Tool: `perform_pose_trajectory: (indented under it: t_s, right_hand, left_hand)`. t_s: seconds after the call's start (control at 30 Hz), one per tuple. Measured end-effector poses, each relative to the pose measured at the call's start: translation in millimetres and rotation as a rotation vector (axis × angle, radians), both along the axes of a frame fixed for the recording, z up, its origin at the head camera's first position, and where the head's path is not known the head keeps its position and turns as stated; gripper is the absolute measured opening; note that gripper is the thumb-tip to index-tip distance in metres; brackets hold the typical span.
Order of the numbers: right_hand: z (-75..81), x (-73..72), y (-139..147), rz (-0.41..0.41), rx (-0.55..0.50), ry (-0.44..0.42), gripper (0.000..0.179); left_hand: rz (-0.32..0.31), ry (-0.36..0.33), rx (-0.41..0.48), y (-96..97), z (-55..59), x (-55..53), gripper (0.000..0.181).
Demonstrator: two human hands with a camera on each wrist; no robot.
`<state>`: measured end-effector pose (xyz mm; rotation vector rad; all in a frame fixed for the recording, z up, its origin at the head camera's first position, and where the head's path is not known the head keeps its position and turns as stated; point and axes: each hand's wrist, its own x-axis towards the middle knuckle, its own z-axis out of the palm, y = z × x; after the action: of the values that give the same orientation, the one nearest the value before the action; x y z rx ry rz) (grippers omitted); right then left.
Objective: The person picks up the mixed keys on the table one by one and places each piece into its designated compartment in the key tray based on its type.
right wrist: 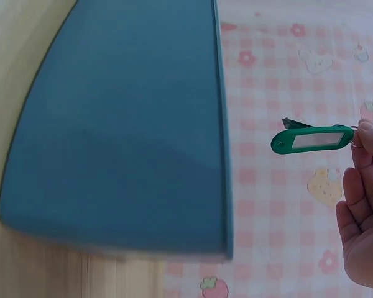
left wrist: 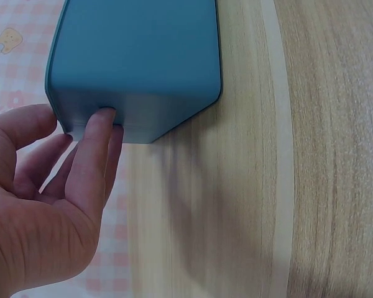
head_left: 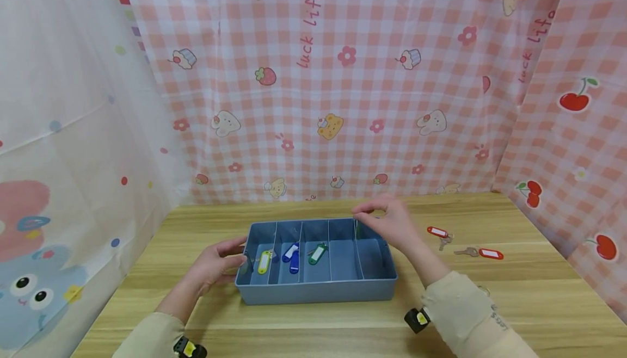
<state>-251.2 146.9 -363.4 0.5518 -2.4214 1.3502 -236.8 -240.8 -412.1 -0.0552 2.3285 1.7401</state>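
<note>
A blue divided tray [head_left: 318, 291] stands on the table. My left hand [head_left: 215, 265] holds its left end, with bent fingers at the rim and outer end wall. My right hand [head_left: 389, 222] is raised over the tray's right rear. Between thumb and fingertip it pinches the ring of a key with a green key tag [right wrist: 314, 139], which hangs in the air; in the head view it shows only faintly. Inside the tray, a yellow key tag [head_left: 264, 262] lies in the leftmost compartment, two blue key tags [head_left: 294, 262] in the second, and another green key tag [head_left: 318, 254] in the third.
Right of the tray, two keys with red tags, one upper red key tag [head_left: 437, 232] and one lower red key tag [head_left: 491, 254], lie on the wooden table [head_left: 313, 331]. A metal ring [head_left: 484, 290] peeks out beside the right sleeve. Patterned cloth [head_left: 343, 86] hangs behind and at both sides.
</note>
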Motion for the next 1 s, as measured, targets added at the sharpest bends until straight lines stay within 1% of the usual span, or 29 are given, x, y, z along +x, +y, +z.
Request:
perform_pose_trajectory:
  t_s: [0.23,0.47,0.63,0.77,1.0]
  right_hand:
    - [-2.2,1.7,-17,0.039,0.004,0.041,0.008]
    - [-5.2,3.6,-31,0.086,0.007,0.027,0.008]
    - [-3.8,6.1,-42,0.085,0.041,0.008,0.007]
    - [-4.3,6.9,-50,0.111,0.053,0.007,0.008]
    - [-6.3,6.2,-62,0.128,0.070,0.008,0.007]
  left_hand:
    - [-0.003,0.001,0.007,0.1,-0.1,0.5,0.058]
    - [-0.005,0.001,0.016,-0.5,-0.8,0.1,0.058]
    - [-0.005,-0.002,0.018,-1.0,-1.1,-0.2,0.058]
    - [-0.004,-0.001,0.013,-1.2,-1.6,-0.4,0.059]
    - [-0.006,0.004,0.002,-1.7,-2.4,-0.9,0.059]
